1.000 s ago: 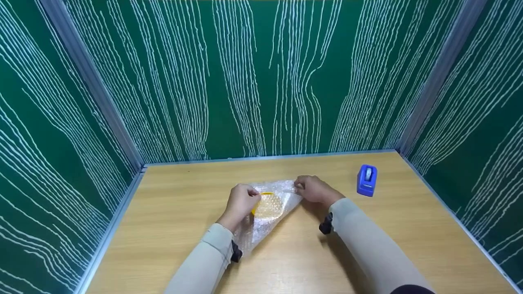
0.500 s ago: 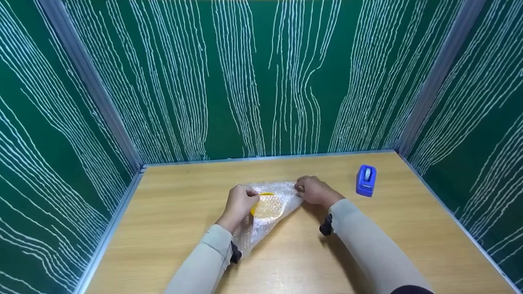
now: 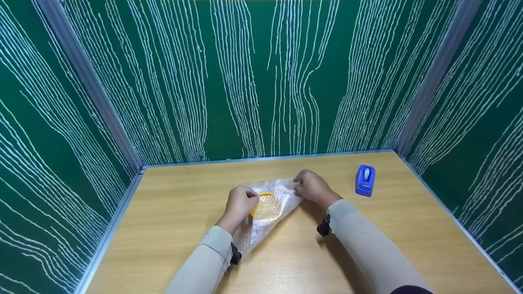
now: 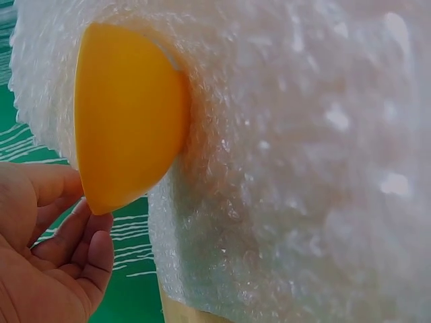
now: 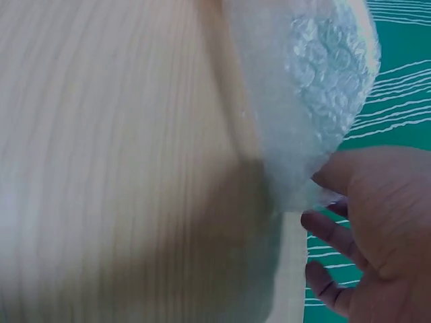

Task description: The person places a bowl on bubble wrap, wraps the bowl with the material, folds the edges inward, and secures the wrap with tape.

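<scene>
A sheet of bubble wrap (image 3: pixel 261 234) lies on the table, folded partly over a yellow bowl (image 4: pixel 128 121). In the left wrist view the bowl's smooth outside bulges toward the wrap, and a strip of its rim shows in the head view. My left hand (image 3: pixel 240 205) pinches the bowl's rim between thumb and fingers. To the right, my right hand (image 3: pixel 312 188) holds a corner of the wrap between thumb and index finger, its other fingers spread apart in the right wrist view. Part of the bowl is covered by the wrap.
A blue tape dispenser (image 3: pixel 365 181) with a roll in it stands at the back right of the wooden table (image 3: pixel 175 212). Green panels (image 3: pixel 286 81) with wavy white lines enclose the table at the back and both sides.
My right hand has risen and turned slightly at the wrap's corner, and the wrap near it has shifted a little. The left hand stays at the bowl's rim.
</scene>
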`<control>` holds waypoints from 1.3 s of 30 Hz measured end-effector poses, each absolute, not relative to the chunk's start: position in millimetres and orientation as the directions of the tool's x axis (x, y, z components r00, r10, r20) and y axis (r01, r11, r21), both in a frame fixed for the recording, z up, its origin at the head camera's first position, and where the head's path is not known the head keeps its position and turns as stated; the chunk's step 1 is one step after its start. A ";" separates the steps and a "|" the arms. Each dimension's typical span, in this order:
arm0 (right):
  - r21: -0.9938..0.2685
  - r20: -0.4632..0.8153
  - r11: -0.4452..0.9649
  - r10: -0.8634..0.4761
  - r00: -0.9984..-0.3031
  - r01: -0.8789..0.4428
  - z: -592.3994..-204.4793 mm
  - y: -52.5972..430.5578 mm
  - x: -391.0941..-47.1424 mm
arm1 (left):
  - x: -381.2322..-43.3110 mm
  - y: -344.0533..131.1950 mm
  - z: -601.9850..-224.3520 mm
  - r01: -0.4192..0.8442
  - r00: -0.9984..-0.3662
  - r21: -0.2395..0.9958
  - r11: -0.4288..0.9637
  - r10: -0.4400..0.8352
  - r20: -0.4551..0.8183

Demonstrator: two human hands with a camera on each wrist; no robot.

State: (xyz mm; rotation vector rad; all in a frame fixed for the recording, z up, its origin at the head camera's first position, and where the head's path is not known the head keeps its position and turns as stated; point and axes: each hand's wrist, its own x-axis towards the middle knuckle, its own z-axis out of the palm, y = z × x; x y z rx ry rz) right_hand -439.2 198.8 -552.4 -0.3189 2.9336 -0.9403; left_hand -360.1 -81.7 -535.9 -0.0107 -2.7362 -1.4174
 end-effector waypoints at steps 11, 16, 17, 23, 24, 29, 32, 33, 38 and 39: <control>-0.717 0.093 0.679 -0.133 -0.987 -0.159 -535.6 187.3 -431.9 | -356.5 -79.9 -535.6 -0.033 -0.999 0.832 0.554 -0.041 -0.012; -0.772 0.084 0.623 -0.094 -0.992 -0.125 -527.0 182.8 -429.5 | -355.1 -79.5 -533.8 -0.066 -0.998 0.838 0.541 -0.051 -0.045; -0.781 0.087 0.611 -0.091 -0.992 -0.124 -525.3 181.7 -428.5 | -355.1 -79.4 -533.5 -0.068 -0.998 0.840 0.539 -0.052 -0.047; -0.776 0.137 0.603 -0.122 -0.983 -0.183 -515.6 170.7 -416.9 | -355.5 -80.5 -533.1 -0.067 -0.998 0.848 0.526 -0.051 -0.047; -0.766 0.155 0.609 -0.139 -0.978 -0.207 -514.4 168.3 -414.2 | -355.8 -80.9 -533.6 -0.051 -0.998 0.847 0.530 -0.048 -0.030; -0.698 0.234 0.640 -0.219 -0.947 -0.321 -508.7 155.4 -397.6 | -358.0 -82.4 -536.9 0.044 -0.998 0.842 0.538 -0.021 0.066; -0.654 0.262 0.659 -0.265 -0.928 -0.373 -508.0 148.5 -386.6 | -358.1 -83.1 -537.4 0.046 -0.998 0.847 0.529 -0.015 0.063; -0.630 0.273 0.667 -0.288 -0.918 -0.396 -508.6 146.4 -383.5 | -358.3 -83.3 -537.4 0.040 -0.998 0.849 0.526 -0.015 0.057; -0.422 0.399 0.663 -0.477 -0.783 -0.619 -514.7 139.9 -372.5 | -358.1 -83.2 -537.4 0.019 -0.999 0.854 0.520 -0.025 0.037; -0.369 0.428 0.649 -0.517 -0.741 -0.666 -516.2 139.3 -371.1 | -358.2 -83.2 -537.7 0.025 -0.999 0.853 0.521 -0.024 0.044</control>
